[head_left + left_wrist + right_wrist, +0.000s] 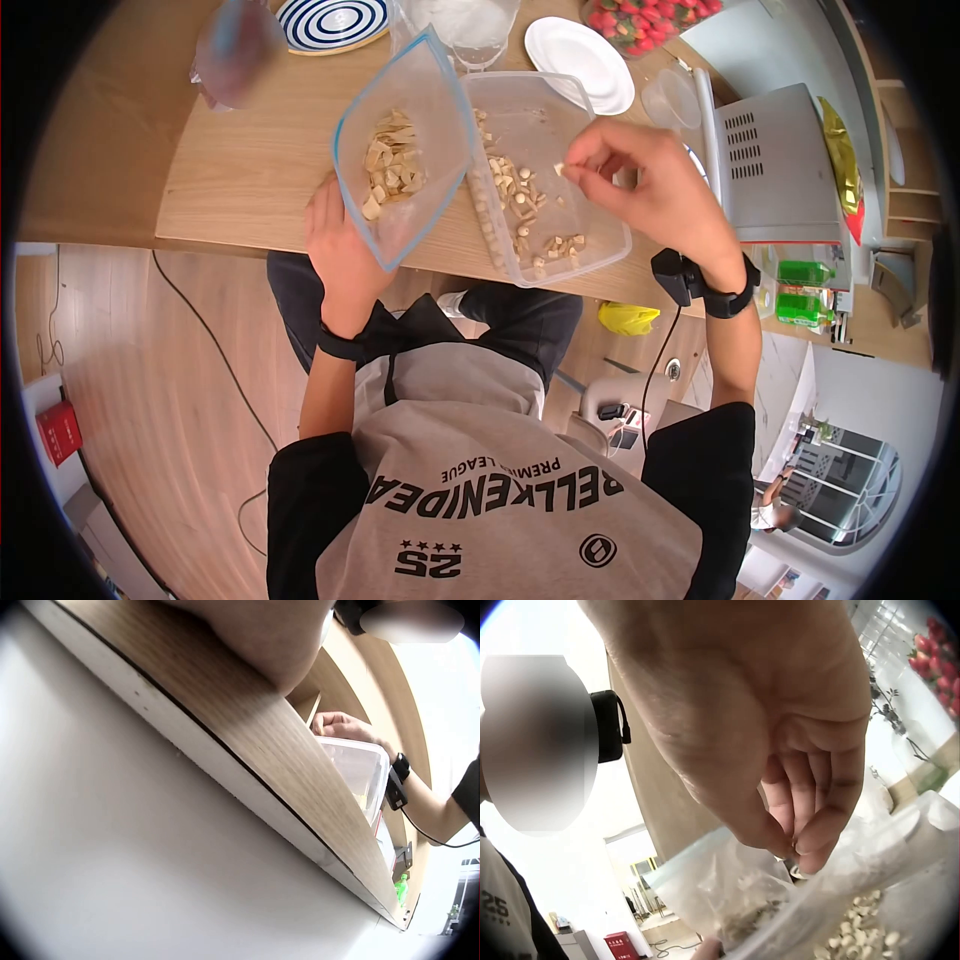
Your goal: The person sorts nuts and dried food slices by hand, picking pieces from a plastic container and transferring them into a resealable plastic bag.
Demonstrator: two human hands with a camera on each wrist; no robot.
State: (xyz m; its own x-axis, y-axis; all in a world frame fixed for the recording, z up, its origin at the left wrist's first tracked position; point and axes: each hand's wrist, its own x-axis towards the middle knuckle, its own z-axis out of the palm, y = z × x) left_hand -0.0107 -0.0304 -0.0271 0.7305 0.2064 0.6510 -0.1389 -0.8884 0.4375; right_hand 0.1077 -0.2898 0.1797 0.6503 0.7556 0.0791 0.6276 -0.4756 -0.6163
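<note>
My right hand (650, 180) is over the clear plastic tub (600, 245), pinching a small pale piece (560, 170) between thumb and fingertips. Small cream-coloured pieces (520, 190), some round and some chunky, lie scattered on the tub's floor. To its left stands a clear zip bag (425, 85) with a blue-edged mouth spread wide. Flat beige slices (395, 165) fill its bottom. My left hand (345, 250) grips the bag's near left side, its thumb hidden behind the plastic. In the right wrist view, the right hand's fingertips (810, 859) meet above the tub.
Behind the tub are a white plate (580, 65), a blue-ringed plate (335, 22) and a container of red strawberries (650, 22). A grey appliance (780, 160) stands at the right. Green bottles (803, 290) are nearer me. The wooden table's (250, 160) front edge runs before my lap.
</note>
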